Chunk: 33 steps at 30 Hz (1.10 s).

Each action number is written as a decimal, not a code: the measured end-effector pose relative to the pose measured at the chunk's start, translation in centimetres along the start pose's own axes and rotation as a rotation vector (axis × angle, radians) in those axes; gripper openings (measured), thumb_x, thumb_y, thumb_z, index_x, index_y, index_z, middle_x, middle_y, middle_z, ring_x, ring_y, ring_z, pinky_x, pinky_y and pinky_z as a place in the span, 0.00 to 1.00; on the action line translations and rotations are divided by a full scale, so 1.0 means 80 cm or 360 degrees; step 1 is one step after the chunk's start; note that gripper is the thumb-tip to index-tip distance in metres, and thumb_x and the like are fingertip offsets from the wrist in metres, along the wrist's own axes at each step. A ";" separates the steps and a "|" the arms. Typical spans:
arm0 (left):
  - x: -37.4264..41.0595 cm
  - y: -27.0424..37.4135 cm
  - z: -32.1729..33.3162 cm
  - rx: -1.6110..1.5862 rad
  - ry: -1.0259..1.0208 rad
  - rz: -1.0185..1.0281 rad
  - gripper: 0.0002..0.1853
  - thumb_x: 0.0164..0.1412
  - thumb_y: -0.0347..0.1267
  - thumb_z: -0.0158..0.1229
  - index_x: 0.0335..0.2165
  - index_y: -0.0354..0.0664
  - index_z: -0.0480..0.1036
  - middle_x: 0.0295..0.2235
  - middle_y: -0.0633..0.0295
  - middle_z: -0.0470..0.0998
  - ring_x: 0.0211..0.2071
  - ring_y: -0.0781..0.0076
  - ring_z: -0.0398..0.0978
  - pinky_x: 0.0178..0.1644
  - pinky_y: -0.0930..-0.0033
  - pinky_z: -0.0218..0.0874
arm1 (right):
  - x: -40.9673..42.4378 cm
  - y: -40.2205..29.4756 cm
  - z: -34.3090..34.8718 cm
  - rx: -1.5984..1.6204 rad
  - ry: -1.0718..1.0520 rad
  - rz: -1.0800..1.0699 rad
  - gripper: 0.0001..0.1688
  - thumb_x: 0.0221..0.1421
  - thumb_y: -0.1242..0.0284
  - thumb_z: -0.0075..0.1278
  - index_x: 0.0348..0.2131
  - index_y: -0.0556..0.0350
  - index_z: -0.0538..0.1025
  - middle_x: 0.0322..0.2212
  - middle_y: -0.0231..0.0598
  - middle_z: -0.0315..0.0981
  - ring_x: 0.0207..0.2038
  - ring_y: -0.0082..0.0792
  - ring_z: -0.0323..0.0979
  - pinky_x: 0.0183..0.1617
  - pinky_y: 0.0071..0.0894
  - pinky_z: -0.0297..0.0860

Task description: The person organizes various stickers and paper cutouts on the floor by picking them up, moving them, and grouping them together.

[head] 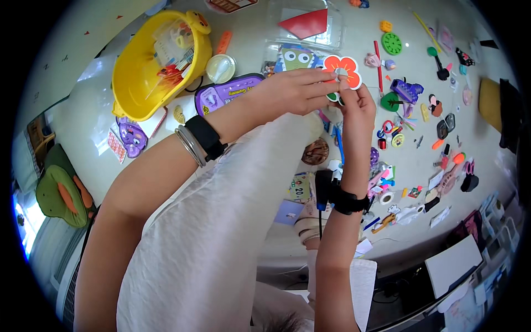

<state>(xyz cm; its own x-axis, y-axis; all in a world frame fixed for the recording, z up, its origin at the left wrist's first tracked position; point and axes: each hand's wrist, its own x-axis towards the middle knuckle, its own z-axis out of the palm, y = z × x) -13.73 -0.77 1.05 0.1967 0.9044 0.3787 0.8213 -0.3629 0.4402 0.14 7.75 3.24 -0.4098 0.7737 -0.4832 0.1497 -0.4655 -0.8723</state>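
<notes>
A flower cutout [350,66] with orange-red petals and a white border is held up between both hands. My left hand [286,91] reaches across from the left, its fingertips over the flower's lower left part. Gripping the flower's lower edge is my right hand [359,101], thumb and fingers pinched close to the left fingertips. Green parts show below the petals, partly hidden by fingers. Behind the left hand lies a cardboard crocodile face [296,59] with big round eyes. My beige-clothed leg [215,199] rises below the left forearm.
A yellow duck-shaped tub [124,83] holding small items stands at upper left. Beside it lie a purple tin [213,97] and a round clear container [220,68]. A clear plastic tray [336,25] bears a red piece [309,24]. Several small toys, including a green wheel [392,43], are scattered on the right.
</notes>
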 end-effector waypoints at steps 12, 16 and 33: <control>-0.043 -0.012 0.005 0.0425 -0.0560 -0.0549 0.28 0.53 0.36 0.51 0.53 0.47 0.56 0.57 0.58 0.53 0.57 0.54 0.50 0.58 0.52 0.45 | 0.051 0.048 -0.021 -0.0621 0.0227 -0.0220 0.12 0.50 0.73 0.48 0.34 0.65 0.71 0.17 0.31 0.67 0.20 0.17 0.61 0.25 0.19 0.61; -0.058 -0.009 0.007 0.0434 -0.0604 -0.0667 0.32 0.53 0.38 0.51 0.55 0.46 0.51 0.57 0.55 0.51 0.57 0.52 0.49 0.58 0.51 0.44 | 0.058 0.057 -0.016 -0.0755 0.0343 -0.0310 0.12 0.48 0.76 0.48 0.35 0.64 0.72 0.18 0.34 0.70 0.20 0.20 0.65 0.27 0.21 0.63; -0.055 -0.008 0.002 0.0400 -0.0604 -0.0590 0.30 0.54 0.38 0.50 0.55 0.48 0.54 0.56 0.56 0.52 0.57 0.52 0.49 0.59 0.55 0.43 | 0.057 0.058 -0.003 -0.0979 0.0484 -0.0547 0.11 0.45 0.75 0.51 0.31 0.63 0.73 0.18 0.34 0.70 0.21 0.21 0.67 0.28 0.21 0.65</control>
<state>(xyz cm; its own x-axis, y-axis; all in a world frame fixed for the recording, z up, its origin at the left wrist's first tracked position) -15.03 -4.49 -1.05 0.0118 0.9947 -0.1021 0.9645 0.0157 0.2638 -0.83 9.16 -3.04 -0.2718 0.9573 -0.0989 0.5687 0.0768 -0.8189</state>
